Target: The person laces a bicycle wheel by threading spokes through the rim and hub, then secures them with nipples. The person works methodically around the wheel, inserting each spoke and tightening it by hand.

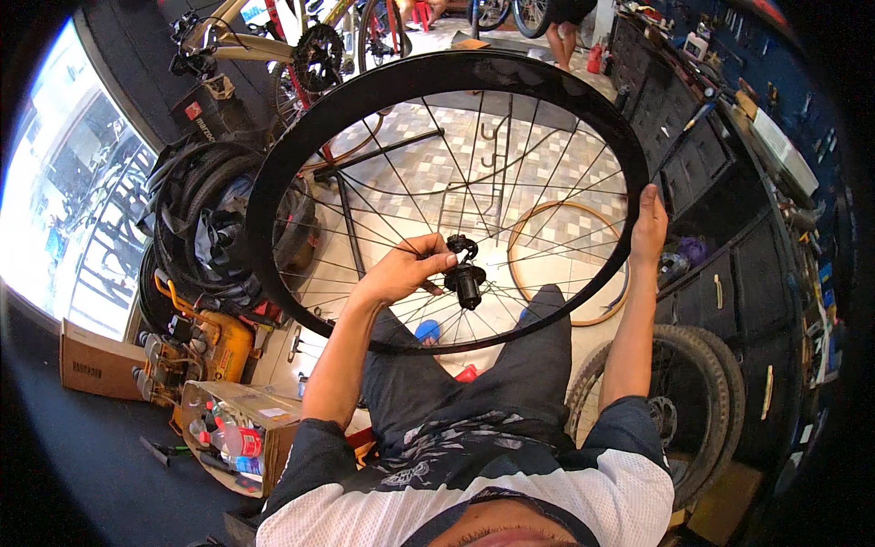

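Note:
A spoked bicycle wheel (283, 137) with a deep black rim is held up in front of me, tilted, above my knees. My right hand (648, 228) grips its rim at the right side. At the wheel's middle sits a black hub (468, 284), its cylindrical body facing me. My left hand (410, 271) is closed beside the hub, thumb and fingers pinching a small black part (463, 244) whose exact kind I cannot make out. Some of the left fingers are hidden behind the thumb and spokes.
Left lie a pile of black tyres (205, 196), a yellow machine (223, 345) and a cardboard box (273, 406) with bottles. Bicycles (319, 55) stand behind. A tan-edged tyre (547, 214) lies ahead on the floor. Right are dark drawers (706, 173) and knobbly-tyred wheels (702, 365).

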The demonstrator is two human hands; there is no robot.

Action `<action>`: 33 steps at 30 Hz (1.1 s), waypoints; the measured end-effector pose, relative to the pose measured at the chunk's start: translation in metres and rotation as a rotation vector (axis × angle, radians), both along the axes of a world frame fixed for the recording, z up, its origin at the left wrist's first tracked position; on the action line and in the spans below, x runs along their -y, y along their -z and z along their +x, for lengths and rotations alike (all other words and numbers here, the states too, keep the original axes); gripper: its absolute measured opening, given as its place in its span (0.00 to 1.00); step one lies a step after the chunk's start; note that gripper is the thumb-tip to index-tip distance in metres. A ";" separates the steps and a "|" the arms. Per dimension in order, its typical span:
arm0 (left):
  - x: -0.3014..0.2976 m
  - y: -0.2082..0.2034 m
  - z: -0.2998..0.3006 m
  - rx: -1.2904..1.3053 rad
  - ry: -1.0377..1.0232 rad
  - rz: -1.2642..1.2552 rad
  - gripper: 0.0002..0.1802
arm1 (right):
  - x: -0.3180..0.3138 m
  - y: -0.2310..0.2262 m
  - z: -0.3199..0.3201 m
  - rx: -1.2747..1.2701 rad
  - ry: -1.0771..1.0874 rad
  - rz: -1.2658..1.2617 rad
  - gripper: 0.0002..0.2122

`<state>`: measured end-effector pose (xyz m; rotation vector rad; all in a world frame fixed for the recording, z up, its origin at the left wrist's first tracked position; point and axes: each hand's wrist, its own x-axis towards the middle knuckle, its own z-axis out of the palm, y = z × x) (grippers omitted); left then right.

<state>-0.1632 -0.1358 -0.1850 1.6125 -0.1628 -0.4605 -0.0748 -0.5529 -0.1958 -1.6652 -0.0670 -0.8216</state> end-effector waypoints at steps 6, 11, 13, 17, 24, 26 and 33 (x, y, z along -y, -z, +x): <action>0.001 0.007 -0.003 0.186 -0.073 0.232 0.15 | -0.075 -0.044 -0.056 0.386 0.138 -0.146 0.11; 0.005 0.009 -0.007 0.190 -0.142 0.251 0.20 | -0.137 -0.048 -0.081 0.208 -0.269 -0.348 0.07; 0.004 0.007 -0.010 0.158 -0.158 0.256 0.20 | -0.148 -0.051 -0.085 0.188 -0.290 -0.289 0.07; 0.008 -0.001 -0.011 0.166 -0.150 0.297 0.19 | -0.157 -0.060 -0.077 0.208 -0.287 -0.246 0.08; 0.015 -0.003 -0.011 0.202 -0.165 0.260 0.19 | -0.153 -0.058 -0.059 -0.117 -0.221 -0.379 0.12; 0.012 -0.002 -0.009 0.178 -0.178 0.248 0.19 | -0.153 -0.058 -0.063 -0.223 -0.153 -0.598 0.16; 0.010 0.002 -0.002 0.183 -0.177 0.232 0.19 | -0.169 -0.053 -0.070 -0.060 -0.326 -0.336 0.11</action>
